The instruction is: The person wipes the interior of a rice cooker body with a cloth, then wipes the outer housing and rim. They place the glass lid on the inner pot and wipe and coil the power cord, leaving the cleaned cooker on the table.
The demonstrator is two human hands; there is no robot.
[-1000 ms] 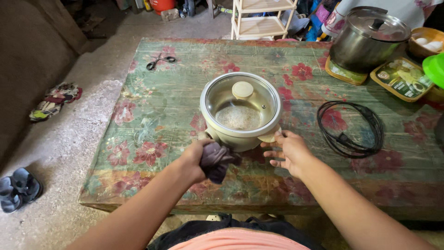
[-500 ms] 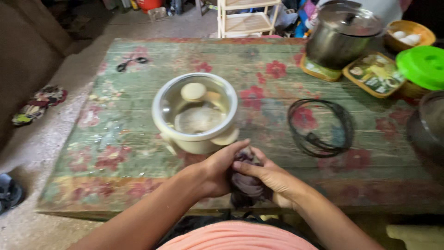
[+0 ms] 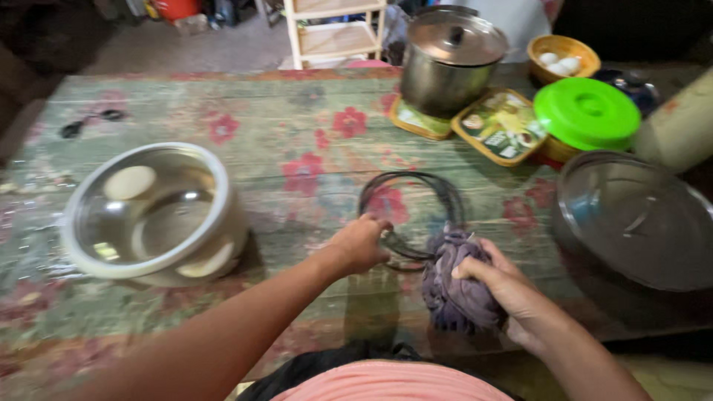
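Observation:
My right hand [image 3: 503, 287] grips a bunched dark purple cloth [image 3: 453, 286] near the table's front edge. My left hand [image 3: 360, 243] rests on the near loop of a coiled black power cord [image 3: 413, 209], fingers curled at it; a firm grasp cannot be made out through the blur. A cream electric cooker with a glass lid [image 3: 152, 212] stands to the left, apart from both hands.
The floral-painted table [image 3: 297, 134] carries a steel pot with lid [image 3: 449, 59], a flat printed box [image 3: 501, 126], a green-lidded container [image 3: 587, 113], a bowl of eggs [image 3: 562, 58], a large steel lid [image 3: 635, 219] and scissors [image 3: 90, 123]. A shelf [image 3: 334, 30] stands behind.
The cloth passed from my left hand to my right. My left hand moved right onto the cord. The view swung right, so the cooker now sits at the left.

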